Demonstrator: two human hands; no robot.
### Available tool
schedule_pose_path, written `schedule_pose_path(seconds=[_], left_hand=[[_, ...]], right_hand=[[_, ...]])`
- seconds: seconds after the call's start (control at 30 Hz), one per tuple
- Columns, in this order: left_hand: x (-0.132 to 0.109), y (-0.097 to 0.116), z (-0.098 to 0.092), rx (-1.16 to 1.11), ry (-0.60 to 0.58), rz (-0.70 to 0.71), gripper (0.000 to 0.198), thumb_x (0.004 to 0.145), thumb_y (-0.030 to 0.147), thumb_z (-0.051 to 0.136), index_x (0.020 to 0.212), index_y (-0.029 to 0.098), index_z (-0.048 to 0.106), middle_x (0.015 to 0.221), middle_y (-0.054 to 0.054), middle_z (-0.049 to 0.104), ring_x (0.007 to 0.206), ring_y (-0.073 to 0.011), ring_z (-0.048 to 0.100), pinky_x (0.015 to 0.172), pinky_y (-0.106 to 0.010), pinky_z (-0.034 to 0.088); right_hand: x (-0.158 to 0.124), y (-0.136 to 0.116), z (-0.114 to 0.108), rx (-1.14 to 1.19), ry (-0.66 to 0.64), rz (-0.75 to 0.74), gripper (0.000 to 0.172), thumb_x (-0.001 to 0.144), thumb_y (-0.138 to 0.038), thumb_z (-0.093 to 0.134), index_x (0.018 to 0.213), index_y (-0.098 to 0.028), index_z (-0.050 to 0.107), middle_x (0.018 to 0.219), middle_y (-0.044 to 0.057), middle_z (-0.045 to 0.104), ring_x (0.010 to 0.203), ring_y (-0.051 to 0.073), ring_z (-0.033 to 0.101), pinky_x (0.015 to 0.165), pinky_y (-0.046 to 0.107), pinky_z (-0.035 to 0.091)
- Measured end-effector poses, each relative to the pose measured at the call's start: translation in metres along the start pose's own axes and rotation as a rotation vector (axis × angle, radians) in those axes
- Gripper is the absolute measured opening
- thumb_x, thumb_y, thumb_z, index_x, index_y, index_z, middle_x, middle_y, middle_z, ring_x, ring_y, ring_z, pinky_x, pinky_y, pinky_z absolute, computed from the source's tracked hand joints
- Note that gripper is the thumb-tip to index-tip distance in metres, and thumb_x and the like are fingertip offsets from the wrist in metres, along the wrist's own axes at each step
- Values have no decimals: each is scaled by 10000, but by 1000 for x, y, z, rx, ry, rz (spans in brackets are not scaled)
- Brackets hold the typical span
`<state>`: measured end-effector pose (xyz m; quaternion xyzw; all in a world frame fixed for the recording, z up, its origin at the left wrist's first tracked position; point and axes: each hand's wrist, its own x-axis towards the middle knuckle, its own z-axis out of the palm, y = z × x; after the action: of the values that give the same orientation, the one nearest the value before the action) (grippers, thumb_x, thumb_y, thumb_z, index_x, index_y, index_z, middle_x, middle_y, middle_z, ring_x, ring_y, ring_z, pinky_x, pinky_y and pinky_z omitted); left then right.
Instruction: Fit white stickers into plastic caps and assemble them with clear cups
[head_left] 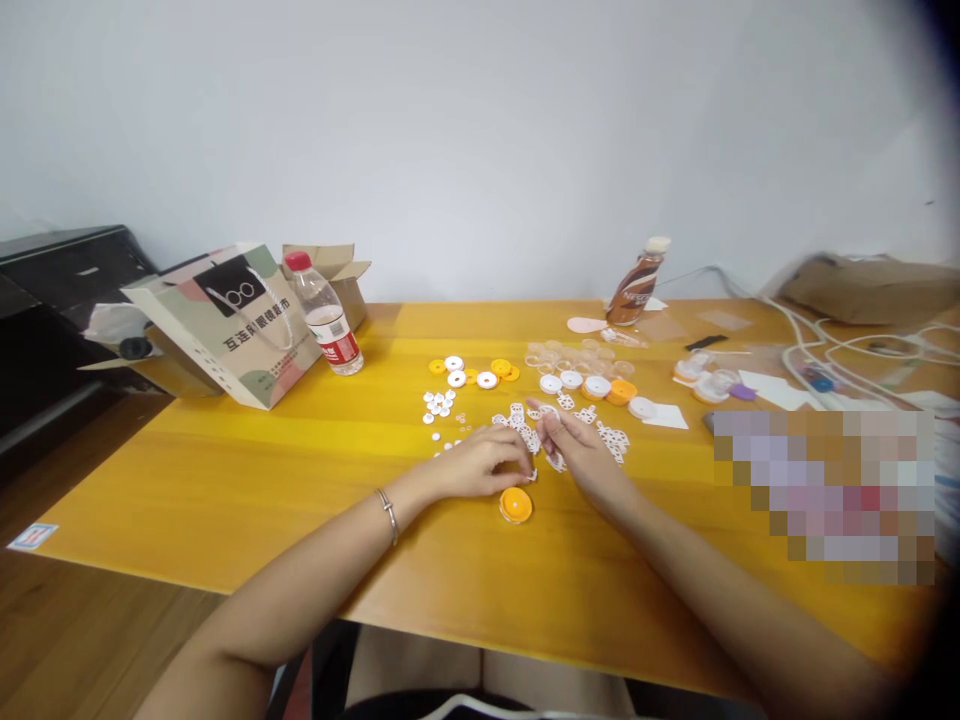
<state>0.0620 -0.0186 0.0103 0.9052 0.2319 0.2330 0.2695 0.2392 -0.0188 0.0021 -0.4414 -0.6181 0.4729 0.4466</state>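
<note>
My left hand [491,458] is closed, its fingertips pinched on a small white piece [532,476] just above the table. My right hand [574,440] is also closed, with its thumb and fingers on a white openwork plastic piece [550,411], partly hidden by the fingers. Between and behind both hands lie several more white openwork pieces [613,440]. An orange round cup-like part [516,505] with a pale centre stands just in front of my left hand. Small white knob-like parts [439,402] are grouped beyond my left wrist.
White discs [487,380], orange discs [501,368] and clear rings [574,356] lie farther back. A water bottle [334,335] and a paper bag [251,335] stand left. A brown drink bottle [636,285] stands at the back; white cables [806,345] cross the right side.
</note>
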Motion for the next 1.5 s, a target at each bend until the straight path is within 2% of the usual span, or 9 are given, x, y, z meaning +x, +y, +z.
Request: schedule_pose_path(seconds=[0.1,0.23,0.33,0.47,0.57,0.73,0.83,1.07,1.5], left_hand=[[-3,0,-1,-73,139,-71,68,758,176,547,804,172,597,866,-45,626,835,-146,561,787,-268,418],[-7,-6,-1,-171,407,-240,47,726,181,570,762,149,566,742,-13,609,675,-101,538,637,-212,415],[-7,-10,-1,-330,527,-294,120,720,216,601,796,130,565,727,-22,609,642,-86,542,607,-199,417],[-6,-6,0,-484,552,-297,263,725,265,624,946,128,581,780,-49,645,704,-105,595,684,-229,463],[-5,1,-1,-503,532,-319,257,730,289,625,932,131,617,842,-69,667,759,-130,618,750,-268,487],[-6,3,0,-429,556,-316,212,740,288,615,890,142,645,850,-68,667,762,-139,624,747,-267,498],[-7,1,1,-324,592,-273,187,749,264,605,890,149,648,845,-63,655,751,-133,617,725,-255,495],[-9,5,-2,-126,572,-204,152,784,227,555,891,187,654,822,-40,639,760,-126,593,730,-250,476],[-9,4,1,-37,603,-134,169,798,176,533,929,179,641,840,-42,610,784,-123,568,731,-251,467]], right_hand=[[0,-1,1,44,-24,46,405,740,-573,503,579,-206,563,499,-12,469,556,137,500,532,248,373],[-2,-1,3,228,-58,143,372,731,-540,533,634,-188,604,603,1,563,530,105,472,526,241,358],[-4,-1,6,290,-95,159,330,717,-497,573,661,-178,634,667,18,608,564,104,486,557,247,375],[-5,-1,8,301,-51,165,262,667,-433,656,744,-186,691,725,32,662,653,131,544,646,282,420],[-6,-3,9,352,-10,205,252,641,-400,689,786,-195,708,779,45,688,723,153,583,718,310,452],[-10,-7,13,440,-128,233,239,694,-371,654,875,-225,705,959,47,687,955,178,592,887,326,447],[-12,-8,15,477,-169,230,225,720,-350,636,902,-233,699,1002,40,678,1018,179,574,939,331,425],[-11,-6,13,488,-186,241,219,709,-334,645,891,-225,698,1000,39,679,1001,174,585,940,322,430],[-10,-5,15,468,-147,294,240,660,-326,694,872,-216,709,979,39,685,880,152,614,903,323,432]])
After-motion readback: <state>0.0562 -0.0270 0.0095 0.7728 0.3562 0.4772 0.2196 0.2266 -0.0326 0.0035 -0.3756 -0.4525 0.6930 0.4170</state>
